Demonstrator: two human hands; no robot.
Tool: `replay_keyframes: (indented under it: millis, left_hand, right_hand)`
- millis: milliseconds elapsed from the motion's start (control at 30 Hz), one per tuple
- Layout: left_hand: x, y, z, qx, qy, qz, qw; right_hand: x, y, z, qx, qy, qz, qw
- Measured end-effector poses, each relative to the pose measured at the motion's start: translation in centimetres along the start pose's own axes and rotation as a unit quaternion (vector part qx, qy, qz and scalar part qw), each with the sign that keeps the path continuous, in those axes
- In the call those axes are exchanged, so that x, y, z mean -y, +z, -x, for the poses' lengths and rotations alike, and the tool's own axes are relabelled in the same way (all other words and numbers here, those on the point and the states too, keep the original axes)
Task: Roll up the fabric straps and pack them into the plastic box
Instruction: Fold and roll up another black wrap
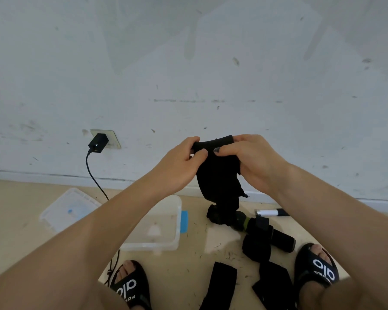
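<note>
The left hand [179,162] and right hand [253,162] cover the upper end of the black strap [220,180], so how far it is rolled there cannot be told. Its lower end merges with the dark pile of straps [255,231] at lower right of the frame, and the separate pieces there are hard to count. The left forearm hides the near left part of the clear box [166,224] and part of the lid [70,209]. The cable [94,175] disappears behind that forearm. Both sandals [316,267] and the flat straps [224,285] are cut off by the bottom edge. The print on the sandals is partly hidden.
</note>
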State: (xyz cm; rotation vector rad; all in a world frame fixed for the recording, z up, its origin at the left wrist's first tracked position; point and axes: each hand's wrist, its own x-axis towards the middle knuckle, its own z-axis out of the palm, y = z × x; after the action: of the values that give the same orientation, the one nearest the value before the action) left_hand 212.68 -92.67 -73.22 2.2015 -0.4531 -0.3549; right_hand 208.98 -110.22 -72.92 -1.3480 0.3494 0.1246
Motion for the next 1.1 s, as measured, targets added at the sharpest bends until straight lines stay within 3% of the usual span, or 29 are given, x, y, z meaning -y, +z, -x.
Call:
replay_keyframes:
  millis: [200, 467, 800, 900, 1100]
  left_hand:
    - [0.6, -0.5, 0.3, 0.012, 0.048, -0.068, 0.996]
    - [0.3, -1.8, 0.0, -0.025, 0.064, -0.063, 0.996]
    - [0.6, -2.4, -0.5, -0.040, 0.155, -0.105, 0.981]
    - [0.5, -2.2, -0.7, -0.036, 0.125, -0.038, 0.991]
    - [-0.5, -1.6, -0.5, -0.005, 0.064, 0.163, 0.984]
  right_hand:
    - [0.5, -0.2, 0.0, -0.054, -0.017, -0.016, 0.998]
    - [1.1, -0.5, 0.2, -0.009, -0.048, 0.022, 0.999]
    - [2.1, -1.2, 0.0, 0.033, -0.024, 0.026, 0.999]
    - [2.4, -1.4, 0.1, 0.046, -0.046, 0.047, 0.997]
    - [1.6, -1.1, 0.0, -0.021, -0.129, 0.116, 0.985]
